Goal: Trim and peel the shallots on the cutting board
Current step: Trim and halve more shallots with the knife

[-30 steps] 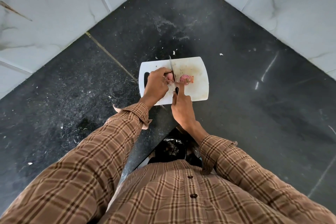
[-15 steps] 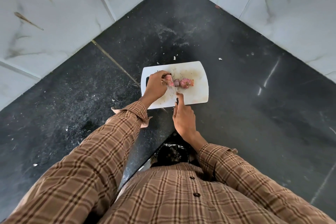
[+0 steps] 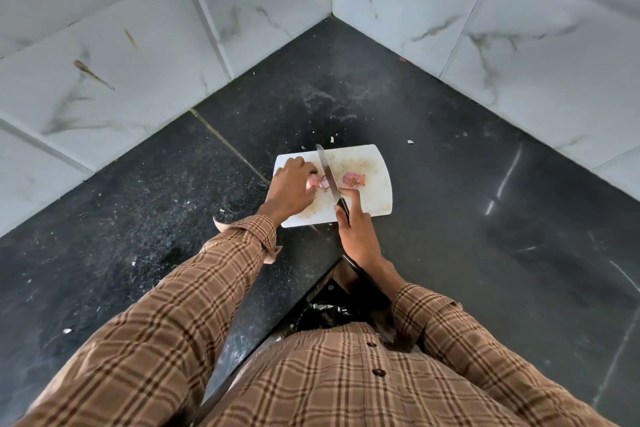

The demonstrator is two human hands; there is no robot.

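left hand (image 3: 290, 188) holds a shallot (image 3: 320, 181) mid frame on the cutting board (image 3: 375, 194) | right hand (image 3: 353, 226) grips the knife (image 3: 328, 174) | blade close to fingers, could slip and cut | another shallot (image 3: 352, 179) sits right

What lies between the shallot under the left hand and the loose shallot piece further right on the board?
In the head view, the knife blade crosses that gap, held by the right hand; bare cutting board shows beside it.

Glossy black stone counter (image 3: 450, 218), white plastic board (image 3: 377, 198)
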